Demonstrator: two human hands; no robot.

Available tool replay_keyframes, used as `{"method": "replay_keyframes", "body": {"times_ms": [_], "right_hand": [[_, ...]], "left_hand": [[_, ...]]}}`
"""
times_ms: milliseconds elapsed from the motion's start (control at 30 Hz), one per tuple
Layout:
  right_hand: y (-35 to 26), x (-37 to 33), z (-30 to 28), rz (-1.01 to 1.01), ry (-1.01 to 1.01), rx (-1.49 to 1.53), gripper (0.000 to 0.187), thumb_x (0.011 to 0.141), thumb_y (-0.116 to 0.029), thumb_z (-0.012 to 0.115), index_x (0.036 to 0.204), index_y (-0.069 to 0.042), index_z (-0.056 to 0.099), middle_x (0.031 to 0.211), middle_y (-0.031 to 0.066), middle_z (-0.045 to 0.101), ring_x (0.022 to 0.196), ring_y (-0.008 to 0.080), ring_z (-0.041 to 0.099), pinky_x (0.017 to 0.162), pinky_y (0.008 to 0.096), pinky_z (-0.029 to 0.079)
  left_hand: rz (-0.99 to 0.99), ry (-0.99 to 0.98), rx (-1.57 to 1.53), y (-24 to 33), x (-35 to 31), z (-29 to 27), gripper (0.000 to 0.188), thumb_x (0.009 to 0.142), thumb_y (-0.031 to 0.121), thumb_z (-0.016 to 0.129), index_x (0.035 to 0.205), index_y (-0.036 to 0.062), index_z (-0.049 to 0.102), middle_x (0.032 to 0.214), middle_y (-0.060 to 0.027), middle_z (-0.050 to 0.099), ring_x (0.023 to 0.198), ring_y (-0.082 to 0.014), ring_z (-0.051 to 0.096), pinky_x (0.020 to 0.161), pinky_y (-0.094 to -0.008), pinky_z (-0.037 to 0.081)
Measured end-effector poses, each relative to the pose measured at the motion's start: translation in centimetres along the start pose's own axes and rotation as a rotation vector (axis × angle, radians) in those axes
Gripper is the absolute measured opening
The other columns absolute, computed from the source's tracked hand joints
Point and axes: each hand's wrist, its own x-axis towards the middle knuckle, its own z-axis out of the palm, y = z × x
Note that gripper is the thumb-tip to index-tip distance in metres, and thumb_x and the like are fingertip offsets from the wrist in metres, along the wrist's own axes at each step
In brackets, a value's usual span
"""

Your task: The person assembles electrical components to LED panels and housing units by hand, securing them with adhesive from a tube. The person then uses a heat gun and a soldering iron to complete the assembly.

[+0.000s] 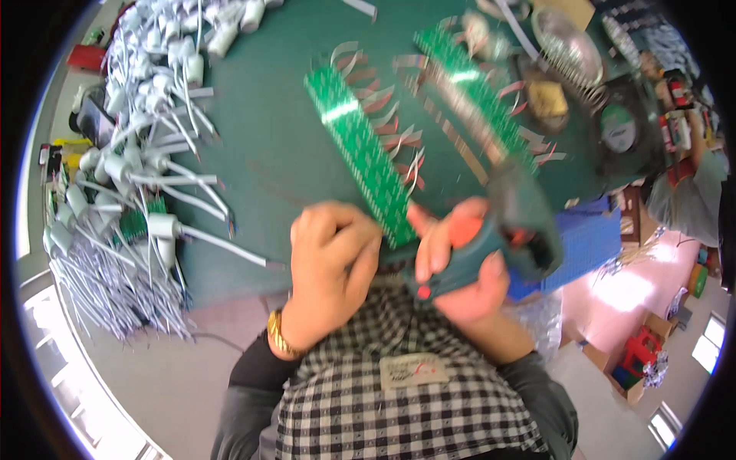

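My right hand (479,297) is wrapped round the handle of a dark green pistol-grip power tool (523,201) with red parts. The tool is blurred and its head points away to the right. Close by, my left hand (331,244) is closed with its fingers curled in; anything inside them is hidden. A long green circuit-board panel (349,138) lies slanted on the table, its near end between my two hands. Short white and red wires stick up along its right edge. Another green panel (483,96) with similar wires lies farther right.
White cylindrical parts with grey cables (123,165) are heaped along the left of the green tabletop (253,100). At the back right stand a metal bowl (567,46), a yellow sponge (547,100) and a dark spool-like item (619,129). A blue crate (575,241) sits beyond the right edge.
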Motion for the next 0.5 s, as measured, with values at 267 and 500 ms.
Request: {"method": "replay_keyframes", "body": {"times_ms": [267, 500], "right_hand": [[2.9, -1.2, -0.6, -0.080, -0.031, 0.122, 0.056, 0.089, -0.046, 0.056, 0.128, -0.010, 0.038, 0.080, 0.0060, 0.053, 0.073, 0.0183, 0.057, 0.112, 0.0459, 0.021], [2.6, -0.5, -0.6, -0.105, 0.028, 0.107, 0.051, 0.088, -0.042, 0.053, 0.126, -0.010, 0.041, 0.078, 0.0072, 0.052, 0.073, 0.0215, 0.057, 0.113, 0.0478, 0.019]], "left_hand": [[-0.002, 0.103, -0.004, -0.9, -2.1, 0.4, 0.024, 0.067, 0.003, 0.069, 0.085, 0.0059, 0.054, 0.086, -0.0103, 0.055, 0.081, -0.0309, 0.052, 0.074, -0.0403, 0.039], [0.089, 0.047, 0.162, 1.6, -1.5, -0.1, 0.017, 0.078, 0.004, 0.063, 0.094, 0.0028, 0.059, 0.097, -0.0164, 0.057, 0.085, -0.0367, 0.055, 0.072, -0.0442, 0.044]]}}
